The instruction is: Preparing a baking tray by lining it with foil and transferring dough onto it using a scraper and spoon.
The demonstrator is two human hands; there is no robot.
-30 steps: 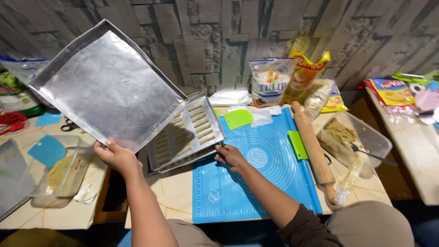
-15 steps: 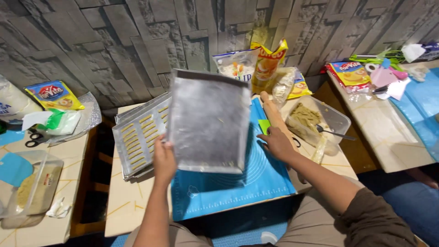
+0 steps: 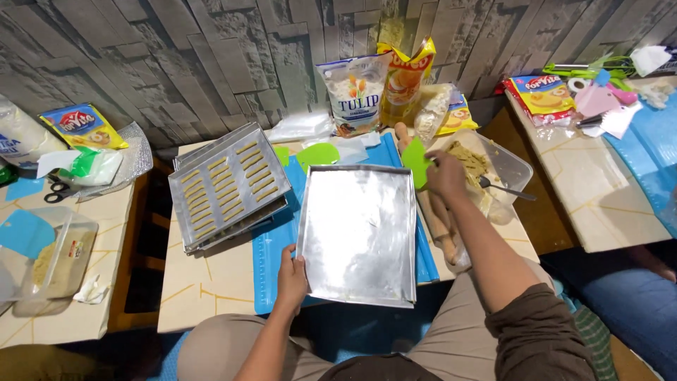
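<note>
An empty silver baking tray [image 3: 360,229] lies flat on the blue silicone mat [image 3: 271,247] in front of me. My left hand [image 3: 291,279] grips the tray's near left corner. My right hand [image 3: 446,173] is closed on a green plastic scraper [image 3: 416,162] at the mat's right edge, above a wooden rolling pin [image 3: 437,212]. A second tray [image 3: 227,183] with rows of small dough strips rests tilted on other trays to the left.
A clear tub with dough and a fork [image 3: 493,169] sits at the right. Flour and snack bags [image 3: 349,95] stand along the wall. A second green scraper [image 3: 317,154] lies at the back. A lidded container [image 3: 53,257] and scissors [image 3: 56,192] sit on the left table.
The empty tray has come down from being held up and tilted to lying flat on the mat. My right hand has moved to the right and taken hold of the green scraper.
</note>
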